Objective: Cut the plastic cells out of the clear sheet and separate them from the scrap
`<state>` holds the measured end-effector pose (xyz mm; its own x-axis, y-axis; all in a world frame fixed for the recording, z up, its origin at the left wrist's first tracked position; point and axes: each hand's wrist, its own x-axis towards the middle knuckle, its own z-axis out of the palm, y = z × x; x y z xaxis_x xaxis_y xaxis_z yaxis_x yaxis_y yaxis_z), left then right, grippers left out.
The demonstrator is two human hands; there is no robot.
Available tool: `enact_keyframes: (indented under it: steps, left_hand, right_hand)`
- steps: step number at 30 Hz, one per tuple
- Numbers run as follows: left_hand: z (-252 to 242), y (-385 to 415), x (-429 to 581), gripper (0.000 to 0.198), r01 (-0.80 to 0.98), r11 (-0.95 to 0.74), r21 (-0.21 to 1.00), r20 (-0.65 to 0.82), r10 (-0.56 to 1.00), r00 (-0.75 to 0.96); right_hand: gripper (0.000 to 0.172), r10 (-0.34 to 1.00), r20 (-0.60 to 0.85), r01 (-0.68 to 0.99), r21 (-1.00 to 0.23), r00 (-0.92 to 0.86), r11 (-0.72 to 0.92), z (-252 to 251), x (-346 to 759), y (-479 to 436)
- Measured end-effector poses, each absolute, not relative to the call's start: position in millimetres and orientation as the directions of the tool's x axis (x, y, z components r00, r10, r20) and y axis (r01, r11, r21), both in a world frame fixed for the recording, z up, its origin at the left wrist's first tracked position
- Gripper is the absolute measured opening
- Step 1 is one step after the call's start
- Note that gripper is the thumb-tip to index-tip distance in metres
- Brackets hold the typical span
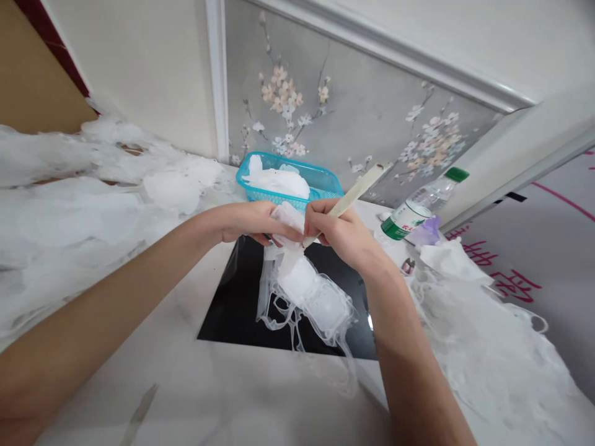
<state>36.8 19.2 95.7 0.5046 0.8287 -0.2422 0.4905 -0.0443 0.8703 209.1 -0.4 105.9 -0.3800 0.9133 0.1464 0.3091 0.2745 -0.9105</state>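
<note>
My left hand (248, 222) pinches the top of a white face mask (288, 218), fingers closed on it. My right hand (337, 232) grips a flat pale wooden stick (360, 188) whose lower end meets the mask. Below both hands hangs a bunch of white masks (309, 296) with tangled ear loops, over the black square panel (232, 303) set in the marble table.
A teal plastic basket (320, 181) holding white masks stands behind the hands. Large heaps of white masks lie at the left (83, 198) and right (478, 347). A clear bottle with a green cap (421, 207) lies at the right, against the floral wall panel.
</note>
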Motion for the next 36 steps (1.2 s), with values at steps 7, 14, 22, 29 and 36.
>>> enact_keyframes:
  steps: [7, 14, 22, 29, 36]
  left_hand:
    - [104, 13, 43, 0.020, 0.321, -0.016, 0.947, -0.168, 0.826, 0.538]
    - [111, 11, 44, 0.016, 0.280, 0.021, 0.960, -0.136, 0.907, 0.398]
    - [107, 15, 43, 0.009, 0.273, 0.080, 0.959, -0.175, 0.922, 0.346]
    - [108, 11, 48, 0.006, 0.286, 0.093, 0.954, -0.182, 0.936, 0.301]
    - [109, 9, 49, 0.009, 0.280, 0.094, 0.955, -0.180, 0.937, 0.299]
  right_hand:
    - [0.017, 0.988, 0.101, 0.231, -0.965, -0.114, 0.125, 110, 206, -3]
    - [0.020, 0.989, 0.105, -0.024, -0.994, 0.104, 0.108, 116, 198, -4]
    - [0.021, 0.976, 0.158, -0.111, -0.978, 0.149, 0.175, 121, 203, -5]
    - [0.019, 0.985, 0.147, -0.064, -0.986, 0.095, 0.153, 114, 199, -5]
    - [0.015, 0.983, 0.159, -0.036, -0.986, 0.094, 0.163, 111, 199, -3]
